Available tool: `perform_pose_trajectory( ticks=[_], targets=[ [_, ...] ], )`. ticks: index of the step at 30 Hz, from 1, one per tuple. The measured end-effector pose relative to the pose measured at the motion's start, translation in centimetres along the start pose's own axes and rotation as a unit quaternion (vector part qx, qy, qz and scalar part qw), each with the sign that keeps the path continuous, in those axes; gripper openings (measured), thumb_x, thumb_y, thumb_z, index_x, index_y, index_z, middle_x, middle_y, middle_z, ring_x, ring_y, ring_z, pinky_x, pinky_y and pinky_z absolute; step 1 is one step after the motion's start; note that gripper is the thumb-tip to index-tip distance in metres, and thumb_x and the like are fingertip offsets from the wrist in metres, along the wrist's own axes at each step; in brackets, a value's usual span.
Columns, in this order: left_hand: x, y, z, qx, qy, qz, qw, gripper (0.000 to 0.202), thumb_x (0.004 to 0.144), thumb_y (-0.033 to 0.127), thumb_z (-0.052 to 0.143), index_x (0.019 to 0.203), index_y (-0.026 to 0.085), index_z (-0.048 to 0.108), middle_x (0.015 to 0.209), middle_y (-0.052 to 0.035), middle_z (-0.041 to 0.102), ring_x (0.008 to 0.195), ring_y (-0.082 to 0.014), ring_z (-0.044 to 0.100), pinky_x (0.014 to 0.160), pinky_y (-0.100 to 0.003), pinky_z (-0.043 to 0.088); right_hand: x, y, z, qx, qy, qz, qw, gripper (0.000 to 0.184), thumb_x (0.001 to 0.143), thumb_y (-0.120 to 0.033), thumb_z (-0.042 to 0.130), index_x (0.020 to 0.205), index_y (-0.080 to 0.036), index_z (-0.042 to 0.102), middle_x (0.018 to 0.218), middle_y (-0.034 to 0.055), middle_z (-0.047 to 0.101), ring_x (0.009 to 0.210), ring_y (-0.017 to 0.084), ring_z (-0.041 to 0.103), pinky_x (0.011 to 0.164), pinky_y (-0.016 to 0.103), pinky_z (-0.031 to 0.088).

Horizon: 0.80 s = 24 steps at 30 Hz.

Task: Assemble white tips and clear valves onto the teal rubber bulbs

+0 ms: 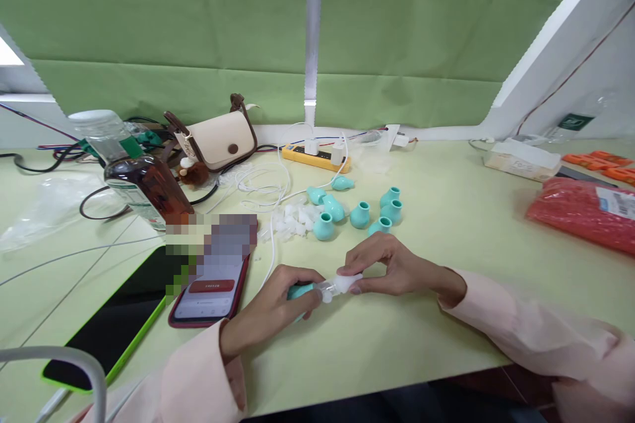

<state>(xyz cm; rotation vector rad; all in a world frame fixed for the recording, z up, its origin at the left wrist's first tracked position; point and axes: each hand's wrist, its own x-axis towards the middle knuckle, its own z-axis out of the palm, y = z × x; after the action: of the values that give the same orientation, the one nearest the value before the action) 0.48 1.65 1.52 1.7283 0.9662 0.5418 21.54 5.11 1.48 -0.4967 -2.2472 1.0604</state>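
Head view: I find the white piece at six o'clock from centre, pinched by the right hand; the left hand grasps a teal bulb. I advise holding both in line, lightly. Loose bulbs sit beyond, toward twelve.

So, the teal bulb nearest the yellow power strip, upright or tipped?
Tipped: that teal bulb lies on its side, its neck pointing right in the picture.
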Motion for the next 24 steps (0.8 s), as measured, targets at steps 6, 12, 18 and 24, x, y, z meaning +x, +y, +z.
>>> perform_pose_trajectory(
  ticks=[6, 12, 18, 24],
  targets=[
    [0.4, -0.2, -0.1, -0.033, -0.061, 0.012, 0.998, 0.032, 0.085, 0.035, 0.036, 0.067, 0.014, 0.054, 0.055, 0.0029, 0.043, 0.053, -0.0100, 0.038, 0.054, -0.021, 0.031, -0.2, -0.3, 0.1, -0.030, -0.010, -0.004, 0.999, 0.021, 0.071, -0.021, 0.061, 0.091, -0.016, 0.064, 0.076, 0.0052, 0.066, 0.064, 0.012, 0.059, 0.058, 0.023, 0.050],
    [0.4, -0.5, 0.3, -0.019, -0.039, 0.035, 0.998, 0.033, 0.086, 0.035, 0.034, 0.064, 0.015, 0.049, 0.058, 0.0025, 0.043, 0.056, -0.0104, 0.040, 0.057, -0.021, 0.032, -0.1, -0.3, 0.7, 0.018, 0.024, 0.045, 0.999, 0.017, 0.070, -0.021, 0.061, 0.086, -0.015, 0.066, 0.072, 0.0048, 0.065, 0.060, 0.011, 0.058, 0.054, 0.022, 0.050],
    [0.3, -0.6, 0.6, -0.002, -0.003, 0.044, 0.999, 0.033, 0.085, 0.036, 0.034, 0.062, 0.016, 0.046, 0.058, 0.0026, 0.043, 0.057, -0.0109, 0.040, 0.057, -0.021, 0.033, 0.1, -0.4, 1.2, 0.137, 0.040, 0.148, 0.979, 0.013, 0.067, -0.019, 0.063, 0.078, -0.013, 0.068, 0.070, 0.0047, 0.065, 0.059, 0.011, 0.057, 0.052, 0.021, 0.049],
    [0.1, -0.6, 0.9, 0.006, 0.017, 0.038, 0.999, 0.034, 0.086, 0.037, 0.033, 0.067, 0.015, 0.051, 0.058, 0.0023, 0.043, 0.057, -0.0110, 0.040, 0.055, -0.021, 0.033, 0.2, -0.5, 1.7, 0.223, 0.059, 0.207, 0.951, 0.013, 0.063, -0.022, 0.067, 0.071, -0.012, 0.068, 0.066, 0.0040, 0.064, 0.056, 0.010, 0.057, 0.051, 0.021, 0.049]
  ],
)
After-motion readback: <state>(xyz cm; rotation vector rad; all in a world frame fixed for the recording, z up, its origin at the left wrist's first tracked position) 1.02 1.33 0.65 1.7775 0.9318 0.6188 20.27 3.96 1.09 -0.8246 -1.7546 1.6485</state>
